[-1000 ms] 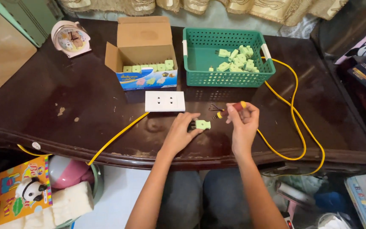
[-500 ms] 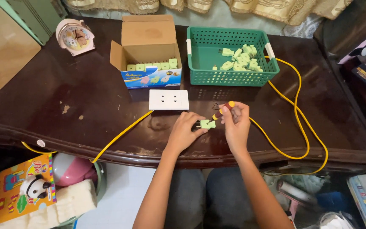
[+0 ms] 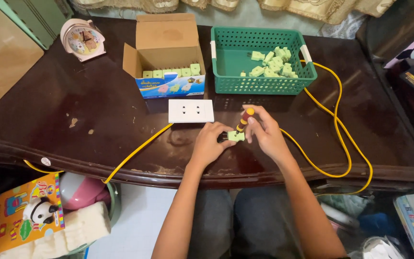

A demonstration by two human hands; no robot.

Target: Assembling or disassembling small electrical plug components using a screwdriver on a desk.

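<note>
One small pale green plug (image 3: 236, 136) lies on the dark wooden tabletop (image 3: 97, 110), just in front of the single white socket plate (image 3: 190, 111) with its one yellow cable (image 3: 334, 124). The left hand (image 3: 208, 145) pinches the plug at its left end, its grip closed on it. The right hand (image 3: 263, 129) is closed around one small screwdriver (image 3: 243, 120) with a red and yellow handle, held tilted, its tip down on the plug. One open cardboard box (image 3: 166, 55) holds a row of five green plugs along its front edge. One green plastic basket (image 3: 260, 60) holds a loose heap of the same plugs, too jumbled to count. One pink alarm clock (image 3: 82, 38) stands at the far left corner. The screwdriver's tip and the plug's prongs are too small to make out.
</note>
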